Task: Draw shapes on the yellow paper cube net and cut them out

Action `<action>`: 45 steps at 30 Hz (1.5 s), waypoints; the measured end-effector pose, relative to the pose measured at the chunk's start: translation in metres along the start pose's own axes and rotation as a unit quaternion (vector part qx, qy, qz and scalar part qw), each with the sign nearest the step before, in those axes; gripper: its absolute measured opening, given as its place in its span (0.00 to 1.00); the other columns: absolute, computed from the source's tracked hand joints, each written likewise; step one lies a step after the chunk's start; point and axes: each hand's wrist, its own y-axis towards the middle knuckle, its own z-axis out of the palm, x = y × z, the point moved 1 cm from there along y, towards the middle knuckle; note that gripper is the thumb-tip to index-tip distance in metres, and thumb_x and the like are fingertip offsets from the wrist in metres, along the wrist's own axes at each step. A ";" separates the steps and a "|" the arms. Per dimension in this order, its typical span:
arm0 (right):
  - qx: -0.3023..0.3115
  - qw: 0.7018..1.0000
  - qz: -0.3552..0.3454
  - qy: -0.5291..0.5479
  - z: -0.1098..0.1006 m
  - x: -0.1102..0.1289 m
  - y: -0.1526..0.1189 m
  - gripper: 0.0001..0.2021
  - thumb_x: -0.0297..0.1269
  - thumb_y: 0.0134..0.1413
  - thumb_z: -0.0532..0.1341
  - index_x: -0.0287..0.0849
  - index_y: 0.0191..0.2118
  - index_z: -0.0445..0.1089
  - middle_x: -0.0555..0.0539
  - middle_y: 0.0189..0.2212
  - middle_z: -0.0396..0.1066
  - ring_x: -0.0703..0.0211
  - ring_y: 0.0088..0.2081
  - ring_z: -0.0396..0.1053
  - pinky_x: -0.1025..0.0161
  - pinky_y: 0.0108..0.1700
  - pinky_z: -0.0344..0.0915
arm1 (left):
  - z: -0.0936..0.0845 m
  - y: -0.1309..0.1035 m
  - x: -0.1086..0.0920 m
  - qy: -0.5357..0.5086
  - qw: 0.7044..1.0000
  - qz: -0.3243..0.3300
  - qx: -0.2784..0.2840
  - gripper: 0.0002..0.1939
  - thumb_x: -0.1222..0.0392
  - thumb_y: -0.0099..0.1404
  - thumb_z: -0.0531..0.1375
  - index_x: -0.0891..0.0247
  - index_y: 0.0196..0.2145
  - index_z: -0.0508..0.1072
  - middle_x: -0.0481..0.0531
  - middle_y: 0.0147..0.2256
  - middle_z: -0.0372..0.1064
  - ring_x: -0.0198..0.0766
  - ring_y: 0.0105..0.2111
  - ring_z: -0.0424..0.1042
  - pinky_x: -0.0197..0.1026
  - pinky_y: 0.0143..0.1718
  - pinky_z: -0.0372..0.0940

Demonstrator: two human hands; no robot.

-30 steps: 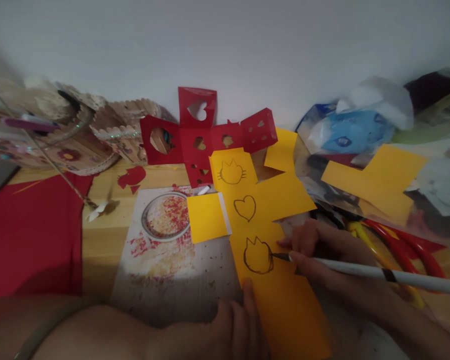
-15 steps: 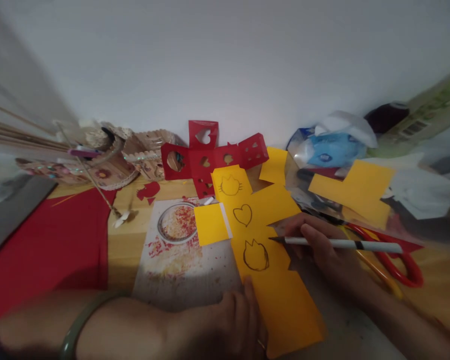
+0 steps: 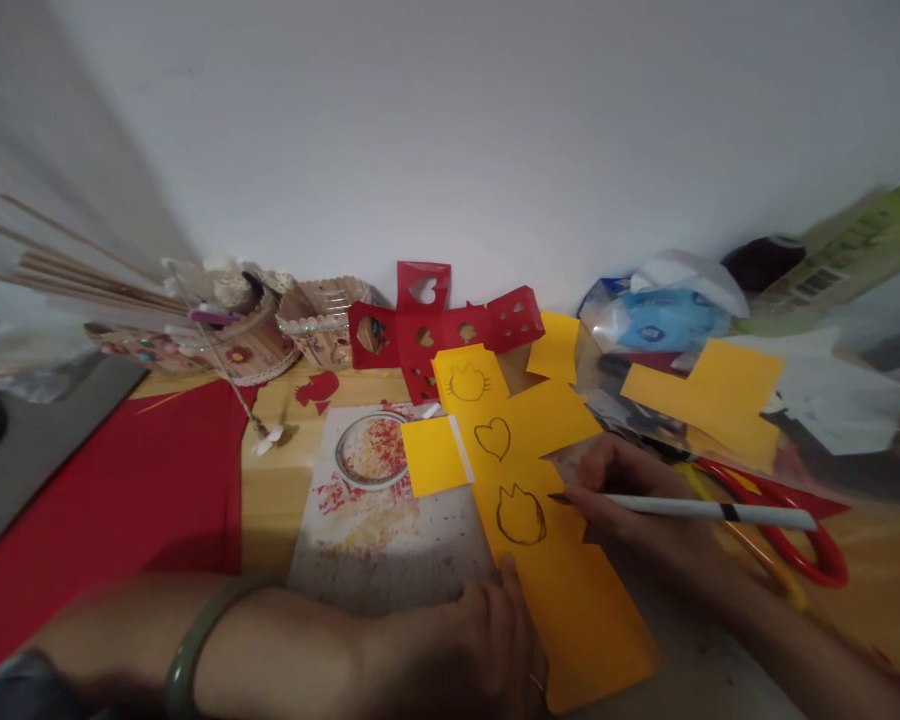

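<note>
While the L hand (image 3: 480,630) lies on the near part of the yellow card (image 3: 526,466), its fingers bunched side by side along the left edge, the R hand (image 3: 649,480) pinches a white pen (image 3: 690,508) close to its dark tip, btwn thumb & fingers. L thumb is out of sight, so can't tell if that hand grips the card or merely presses it. Card lies mostly over the stained board (image 3: 435,560), its far end before the red cut-out (image 3: 444,328); it bears a whiskered cat head (image 3: 469,383), a heart (image 3: 493,438) and a plain cat head (image 3: 521,515), w/ the pen tip just right of the last. Handling, as I judge it: card is v. light, fairly stiff but easy to crease, prob. weakest at the notches, so best pressed on a broad plain panel or outer edge, off the ink in case it smears. Pen looks light, rigid & a bit slick; low on the barrel, nr the tip, is the sensible hold. Red scissor handles (image 3: 826,575) lie right of the R hand.
</note>
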 end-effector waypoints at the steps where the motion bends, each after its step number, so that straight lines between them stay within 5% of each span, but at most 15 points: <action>1: 0.015 1.000 -0.004 -0.012 0.000 -0.002 0.000 0.13 0.38 0.50 0.63 0.45 0.24 0.57 0.56 0.20 0.59 0.66 0.21 0.56 0.69 0.21 0.55 | 0.001 0.000 0.000 0.002 1.000 0.002 -0.001 0.15 0.68 0.67 0.48 0.68 0.40 0.75 0.57 0.37 0.77 0.35 0.30 0.75 0.33 0.26 0.64; 10: 0.052 0.990 -0.021 -0.129 0.003 0.003 0.002 0.14 0.37 0.49 0.59 0.46 0.21 0.53 0.54 0.18 0.57 0.64 0.20 0.54 0.67 0.21 0.52 | 0.004 -0.001 0.000 0.000 1.000 0.009 0.005 0.13 0.66 0.69 0.49 0.66 0.40 0.74 0.56 0.43 0.76 0.32 0.30 0.73 0.33 0.29 0.63; 18: 0.035 0.988 -0.019 -0.149 0.004 0.002 0.006 0.14 0.40 0.50 0.60 0.45 0.19 0.57 0.54 0.16 0.59 0.65 0.18 0.56 0.68 0.19 0.53 | 0.018 0.000 -0.008 0.056 0.996 -0.045 -0.049 0.13 0.65 0.72 0.49 0.64 0.29 0.67 0.47 0.31 0.77 0.29 0.21 0.65 0.33 0.23 0.56; 27: 0.030 0.987 -0.019 -0.156 0.005 0.003 0.003 0.14 0.36 0.50 0.59 0.46 0.19 0.54 0.55 0.15 0.58 0.66 0.18 0.54 0.68 0.18 0.52 | 0.029 0.000 -0.013 0.083 0.988 -0.086 -0.099 0.17 0.64 0.73 0.47 0.63 0.26 0.63 0.46 0.29 0.75 0.29 0.19 0.58 0.33 0.23 0.55; 35: 0.049 0.982 -0.035 -0.181 0.003 -0.010 -0.002 0.16 0.35 0.55 0.57 0.46 0.21 0.51 0.56 0.16 0.57 0.66 0.17 0.54 0.68 0.19 0.53 | 0.037 -0.019 -0.039 0.081 0.997 -0.012 0.002 0.10 0.56 0.70 0.54 0.63 0.36 0.72 0.53 0.41 0.76 0.31 0.22 0.61 0.35 0.25 0.58; 45: 0.045 0.984 -0.035 -0.167 0.004 -0.007 -0.001 0.17 0.35 0.55 0.59 0.46 0.20 0.52 0.56 0.14 0.61 0.67 0.16 0.59 0.70 0.17 0.56 | 0.043 -0.022 -0.051 0.095 0.995 -0.024 -0.023 0.08 0.59 0.68 0.55 0.60 0.39 0.74 0.50 0.42 0.76 0.31 0.23 0.63 0.33 0.23 0.61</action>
